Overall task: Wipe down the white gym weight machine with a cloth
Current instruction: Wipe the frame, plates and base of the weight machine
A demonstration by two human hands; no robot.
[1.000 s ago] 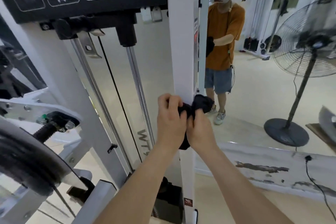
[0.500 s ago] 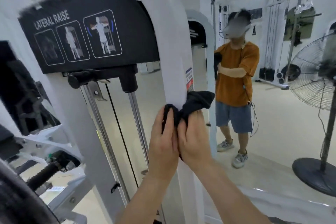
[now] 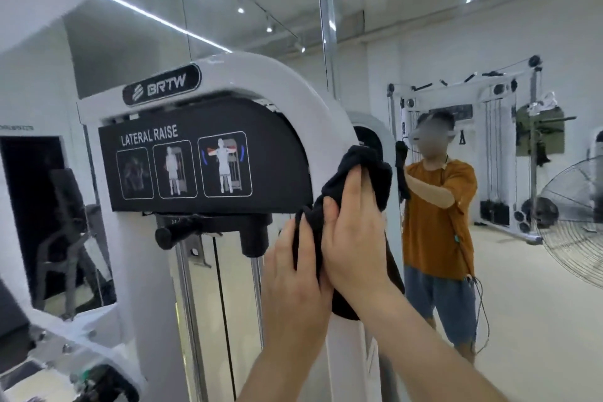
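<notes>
Both grips are closed on the black cloth (image 3: pixel 365 166). The left hand (image 3: pixel 293 271) and right hand (image 3: pixel 355 238) bunch it against the white machine (image 3: pixel 313 101), on its curved upright, at three o'clock from the LATERAL RAISE panel (image 3: pixel 267 147).

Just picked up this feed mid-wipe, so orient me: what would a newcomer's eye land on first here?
Dead centre, the left hand and right hand hold a black cloth against the curved upright of the white machine. Just left of them is the black LATERAL RAISE panel. To the right stands the person's reflection in an orange shirt.
</notes>
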